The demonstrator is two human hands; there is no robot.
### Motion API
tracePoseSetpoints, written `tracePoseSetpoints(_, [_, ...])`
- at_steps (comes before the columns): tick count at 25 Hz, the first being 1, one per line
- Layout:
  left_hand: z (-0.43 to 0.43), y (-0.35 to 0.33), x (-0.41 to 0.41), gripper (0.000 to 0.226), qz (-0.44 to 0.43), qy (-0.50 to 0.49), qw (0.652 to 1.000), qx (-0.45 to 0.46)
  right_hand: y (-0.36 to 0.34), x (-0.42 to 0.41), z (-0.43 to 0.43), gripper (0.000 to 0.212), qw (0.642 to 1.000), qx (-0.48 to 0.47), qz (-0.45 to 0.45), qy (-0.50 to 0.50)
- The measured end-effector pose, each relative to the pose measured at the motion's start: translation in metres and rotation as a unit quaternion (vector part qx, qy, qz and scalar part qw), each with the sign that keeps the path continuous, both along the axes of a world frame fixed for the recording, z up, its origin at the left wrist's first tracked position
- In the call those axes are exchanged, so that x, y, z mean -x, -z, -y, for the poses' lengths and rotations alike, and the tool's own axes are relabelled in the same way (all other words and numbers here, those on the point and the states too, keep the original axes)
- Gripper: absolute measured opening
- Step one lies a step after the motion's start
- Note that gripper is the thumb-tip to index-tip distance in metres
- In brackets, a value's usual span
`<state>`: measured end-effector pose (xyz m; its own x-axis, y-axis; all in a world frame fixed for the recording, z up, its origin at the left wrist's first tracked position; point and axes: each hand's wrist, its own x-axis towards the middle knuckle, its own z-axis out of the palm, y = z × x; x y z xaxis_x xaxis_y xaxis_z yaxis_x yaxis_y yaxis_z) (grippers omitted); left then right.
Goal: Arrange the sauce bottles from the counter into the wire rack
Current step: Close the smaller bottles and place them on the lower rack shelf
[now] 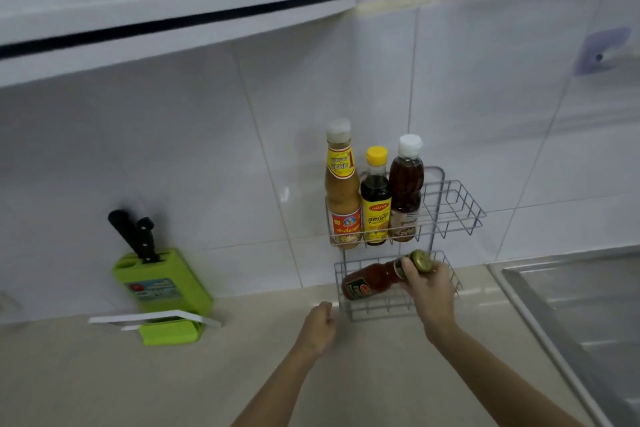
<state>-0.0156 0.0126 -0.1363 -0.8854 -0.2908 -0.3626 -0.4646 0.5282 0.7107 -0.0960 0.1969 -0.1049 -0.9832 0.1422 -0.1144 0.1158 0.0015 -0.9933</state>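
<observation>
Left hand (317, 326) loose, empty, right hand (429, 284) gripping 1 tilted red bottle (370, 279) in wire rack (450, 204), 3 bottles (375, 198) upright above

dim, cool, even light; soft motion blur throughout; wide-angle bending at edges; faint glare on wall tiles (467, 97).

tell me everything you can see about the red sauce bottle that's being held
The red sauce bottle looks like clear glass or plastic holding orange-red sauce, with a dark label near its base and a gold-coloured cap. It is tilted, base down-left, cap up-right, partly inside the lower basket of the wire rack. The right hand grips its neck below the cap.
</observation>
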Motion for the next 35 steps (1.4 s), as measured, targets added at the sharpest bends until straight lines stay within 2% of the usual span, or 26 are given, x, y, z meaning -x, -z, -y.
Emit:
tracePoseSetpoints(2, [-0.001,0.000,0.007,0.043,0.008,-0.002,1.000,-0.016,-0.004,0.006,0.011,0.031,0.991,-0.081,-0.049,-0.089])
tracePoseSetpoints(4, [-0.006,-0.005,0.014,0.057,0.008,-0.006,0.999,-0.047,-0.009,0.013,0.022,0.031,0.976,-0.083,-0.066,-0.188])
tracePoseSetpoints(6, [-0.011,-0.010,0.021,0.057,-0.012,-0.003,0.997,-0.071,-0.011,0.019,0.030,0.032,0.963,-0.107,-0.081,-0.235])
tracePoseSetpoints(9, [-0.016,-0.015,0.025,0.052,-0.042,-0.001,0.993,-0.109,-0.010,0.025,0.042,0.033,0.942,-0.186,-0.114,-0.254])
tracePoseSetpoints(12, [-0.018,-0.017,0.023,0.058,-0.058,-0.004,0.988,-0.143,-0.010,0.024,0.059,0.032,0.912,-0.252,-0.146,-0.290])
tracePoseSetpoints(16, [-0.017,-0.017,0.025,0.059,-0.049,-0.007,0.988,-0.146,-0.007,0.025,0.071,0.032,0.900,-0.294,-0.163,-0.277])
tracePoseSetpoints(24, [-0.017,-0.018,0.029,0.055,-0.019,0.000,0.989,-0.149,-0.006,0.023,0.076,0.045,0.913,-0.283,-0.124,-0.268])
tracePoseSetpoints(28, [-0.012,-0.032,0.025,0.054,-0.004,0.039,0.990,-0.132,-0.016,0.019,0.070,0.046,0.893,-0.311,-0.091,-0.312])
tracePoseSetpoints(32, [-0.010,-0.057,0.006,0.056,-0.010,0.056,0.994,-0.096,-0.021,-0.002,0.056,0.046,0.857,-0.401,-0.097,-0.307])
tracePoseSetpoints(35, [-0.004,-0.067,-0.017,0.058,0.000,0.053,0.996,-0.067,-0.031,-0.025,0.041,0.047,0.851,-0.412,-0.085,-0.316])
